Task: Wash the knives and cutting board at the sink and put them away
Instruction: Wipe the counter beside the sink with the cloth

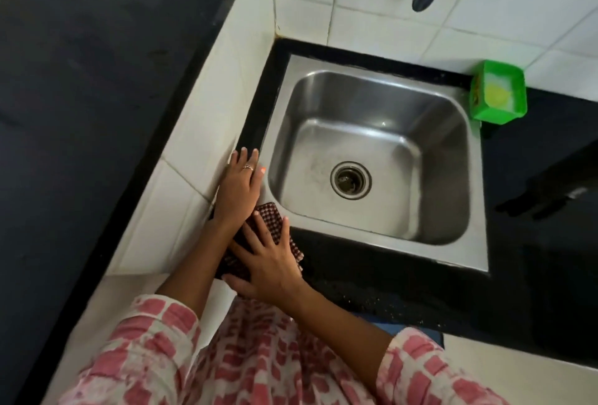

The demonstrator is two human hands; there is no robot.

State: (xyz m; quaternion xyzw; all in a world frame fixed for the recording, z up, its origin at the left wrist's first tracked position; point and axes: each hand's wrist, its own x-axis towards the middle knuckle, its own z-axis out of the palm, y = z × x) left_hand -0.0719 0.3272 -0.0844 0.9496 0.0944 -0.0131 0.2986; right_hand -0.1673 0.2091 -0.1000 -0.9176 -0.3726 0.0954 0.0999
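Steel sink (372, 132) beside flat left hand (241, 189); flat right hand (268, 270) presses checkered cloth (268, 220).

Green soap tub (498, 91) on the black counter (534, 158); checkered cloth (268, 220) at its near-left corner; white wall tiles (372, 0) behind.

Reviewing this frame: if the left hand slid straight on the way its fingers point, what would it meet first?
The left hand lies flat, fingers pointing up the black counter strip between the tiled wall and the sink. That strip looks free up to the tiled corner; sliding straight, it would probably meet the back wall first, though depth is uncertain.
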